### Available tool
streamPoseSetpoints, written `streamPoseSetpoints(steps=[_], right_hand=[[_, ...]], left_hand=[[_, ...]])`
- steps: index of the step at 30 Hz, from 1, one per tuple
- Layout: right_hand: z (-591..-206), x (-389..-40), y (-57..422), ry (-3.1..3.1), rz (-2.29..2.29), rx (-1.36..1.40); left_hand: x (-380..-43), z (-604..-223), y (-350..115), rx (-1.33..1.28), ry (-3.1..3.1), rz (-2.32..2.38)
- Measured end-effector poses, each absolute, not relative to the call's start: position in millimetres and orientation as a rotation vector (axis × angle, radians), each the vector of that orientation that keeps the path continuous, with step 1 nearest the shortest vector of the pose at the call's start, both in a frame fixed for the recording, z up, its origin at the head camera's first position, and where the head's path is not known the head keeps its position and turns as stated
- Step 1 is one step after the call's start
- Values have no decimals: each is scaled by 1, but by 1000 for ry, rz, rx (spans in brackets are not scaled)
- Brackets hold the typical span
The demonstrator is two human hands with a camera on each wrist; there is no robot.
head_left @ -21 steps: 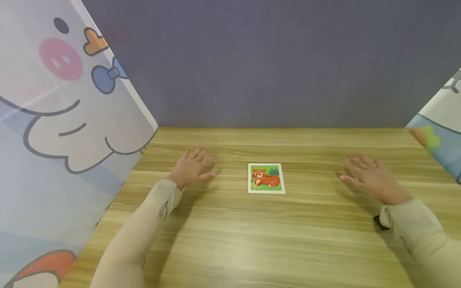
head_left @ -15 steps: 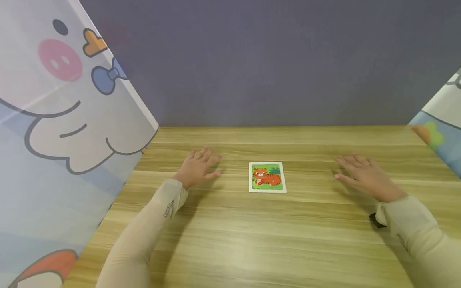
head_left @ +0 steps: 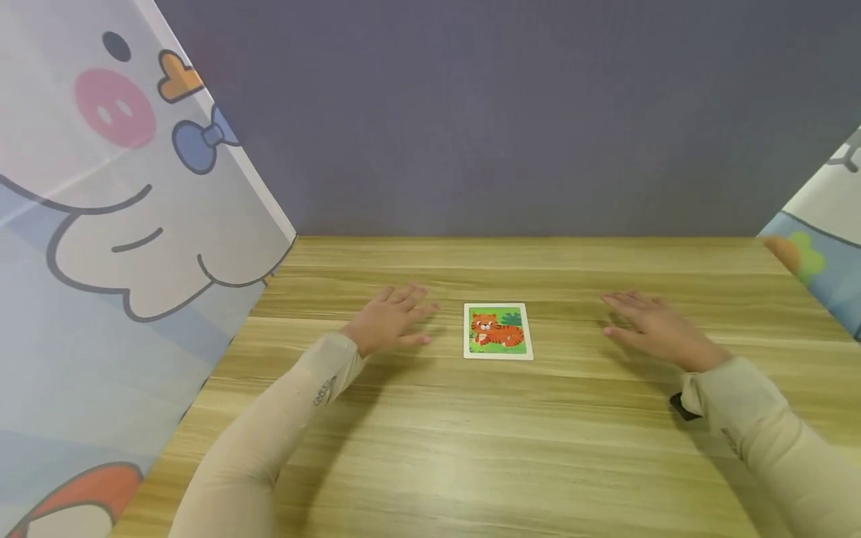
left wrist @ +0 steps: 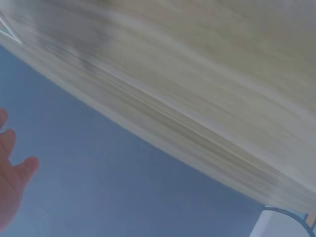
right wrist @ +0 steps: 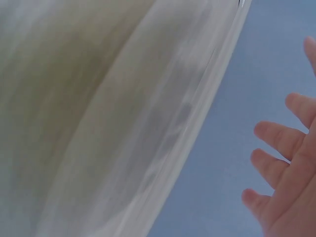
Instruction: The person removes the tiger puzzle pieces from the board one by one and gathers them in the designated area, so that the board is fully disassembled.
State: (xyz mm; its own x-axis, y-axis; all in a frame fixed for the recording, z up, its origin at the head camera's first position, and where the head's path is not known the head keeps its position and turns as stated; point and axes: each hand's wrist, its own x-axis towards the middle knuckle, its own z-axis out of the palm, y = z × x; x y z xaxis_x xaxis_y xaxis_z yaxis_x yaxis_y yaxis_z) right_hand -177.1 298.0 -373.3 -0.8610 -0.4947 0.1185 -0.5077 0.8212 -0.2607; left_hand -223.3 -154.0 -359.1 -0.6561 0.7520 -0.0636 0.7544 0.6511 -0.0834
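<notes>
A square picture card (head_left: 498,331) with a white border, showing an orange tiger on green, lies flat on the wooden table (head_left: 430,448). To its left my left hand (head_left: 390,321) hovers palm down with fingers spread, its thumb tip a short way from the card. On the other side, farther off, my right hand (head_left: 662,329) is held over the wood with straight fingers. Both are bare and hold nothing. In the left wrist view, part of the left hand (left wrist: 11,173) shows at the edge; the right wrist view shows the spread fingers (right wrist: 279,140) of the right hand.
A dark grey panel (head_left: 471,119) stands along the table's far edge. Cartoon-printed sheets flank the table, one on the left (head_left: 134,246) and one on the right (head_left: 827,232). A black band (head_left: 684,407) shows at the right sleeve's cuff.
Both hands have moved inward toward the card, the left one rightward and the right one leftward. The card lies where it was.
</notes>
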Motion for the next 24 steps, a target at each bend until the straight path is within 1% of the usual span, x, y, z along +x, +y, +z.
streamPoseSetpoints(steps=[6,14,24], right_hand=[[-373,-180,289,-2900,594,829],[-370,-184,275,-2974,809,721],[-375,-191,263,-2999,981,596]], left_hand=[[-225,-364,-141,1332,2776,-167],[-226,-375,-117,1430,2711,-277],[-221,-369,-104,1376,2683,-338]])
